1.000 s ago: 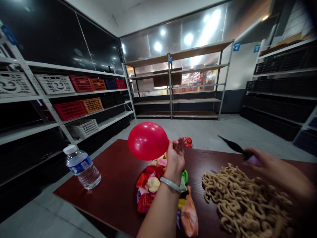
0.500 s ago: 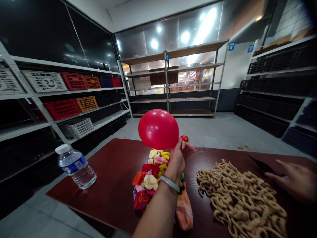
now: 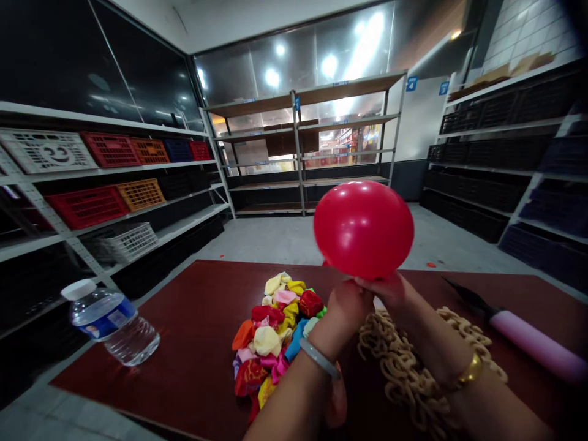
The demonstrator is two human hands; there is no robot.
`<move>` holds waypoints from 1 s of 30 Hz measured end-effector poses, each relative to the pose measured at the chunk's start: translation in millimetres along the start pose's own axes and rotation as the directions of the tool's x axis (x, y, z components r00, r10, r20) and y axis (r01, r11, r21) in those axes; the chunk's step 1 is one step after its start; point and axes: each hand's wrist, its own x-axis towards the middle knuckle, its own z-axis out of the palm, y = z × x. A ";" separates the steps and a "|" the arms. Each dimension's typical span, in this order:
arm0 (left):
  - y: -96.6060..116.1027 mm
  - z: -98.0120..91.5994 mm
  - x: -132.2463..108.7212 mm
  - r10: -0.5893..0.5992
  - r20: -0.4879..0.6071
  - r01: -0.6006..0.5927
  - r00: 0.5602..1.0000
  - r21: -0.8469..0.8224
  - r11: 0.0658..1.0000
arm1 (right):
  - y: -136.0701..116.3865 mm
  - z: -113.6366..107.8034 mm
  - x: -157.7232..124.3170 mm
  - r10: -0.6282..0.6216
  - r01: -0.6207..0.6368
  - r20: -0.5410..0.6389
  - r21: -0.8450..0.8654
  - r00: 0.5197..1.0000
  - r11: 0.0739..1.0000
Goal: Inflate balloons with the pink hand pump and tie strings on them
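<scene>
A red inflated balloon (image 3: 364,228) is held up above the dark red table (image 3: 184,331). Beneath it, my left hand (image 3: 350,301) has its fingers closed round the balloon's lower end. My right hand (image 3: 388,291) meets it there, fingers closed at the balloon's underside; the neck is hidden between the hands. Left of my wrists lies a heap of uninflated balloons (image 3: 271,340) in many colours. A pile of tan, curled, ring-like pieces (image 3: 390,349) lies under my right forearm. The pink pump (image 3: 535,343) with a black nozzle rests on the table at the right.
A water bottle (image 3: 114,321) with a white cap stands at the table's left. Shelves with crates (image 3: 110,150) line the left wall, a mostly bare rack (image 3: 301,153) stands behind the table, and dark crates (image 3: 482,184) fill shelving at the right.
The right hand has come from the pump to the balloon's lower end. The balloon has shifted right in view and tilted more upright, and the view has turned slightly right.
</scene>
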 end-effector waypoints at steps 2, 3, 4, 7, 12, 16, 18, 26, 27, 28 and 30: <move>4.3 -0.9 -3.3 0.097 0.014 -0.098 0.995 0.053 0.994 | -0.7 -10.6 -3.2 0.059 -0.055 -0.040 0.113 0.997 0.992; 6.3 -1.5 -4.7 0.154 0.015 -0.155 0.988 0.045 0.987 | -2.7 -14.1 -4.7 0.077 -0.071 -0.038 0.147 0.996 0.987; 8.1 -2.0 -6.0 0.203 0.005 -0.203 0.979 0.022 0.979 | -5.3 -16.4 -6.0 0.084 -0.078 -0.029 0.172 0.996 0.982; 10.6 -1.5 -8.3 0.274 -0.061 -0.281 0.960 -0.226 0.933 | -12.5 -18.3 -8.6 0.093 -0.092 0.005 0.226 0.996 0.970; 9.0 7.0 -6.4 0.167 -0.085 -0.180 0.982 -0.675 0.715 | -13.9 -19.5 -9.6 0.039 -0.035 -0.008 0.268 0.999 0.963; 9.4 8.4 -2.6 0.121 0.018 -0.049 0.992 -0.847 0.530 | -17.7 -23.8 -10.8 0.020 -0.013 -0.024 0.277 1.000 0.961; 9.5 6.5 -1.3 0.138 0.057 -0.022 0.989 -0.859 0.511 | -23.5 -25.5 -12.6 0.029 -0.023 -0.015 0.297 0.999 0.955; 10.1 -9.1 -1.4 0.287 -0.116 -0.308 0.951 -0.452 0.837 | -36.3 -37.9 -12.6 0.052 0.005 -0.150 0.358 0.987 0.934; 11.6 -10.8 -2.4 0.313 -0.167 -0.353 0.935 -0.377 0.856 | -35.1 -37.5 -11.9 0.049 0.007 -0.153 0.346 0.987 0.938; 13.0 -11.7 -3.5 0.323 -0.203 -0.375 0.924 -0.336 0.864 | -33.5 -35.5 -11.4 0.041 0.007 -0.140 0.324 0.989 0.946; 14.8 -10.9 -5.1 0.307 -0.241 -0.378 0.921 -0.353 0.856 | -29.9 -27.3 -10.5 0.021 0.000 -0.078 0.260 0.997 0.966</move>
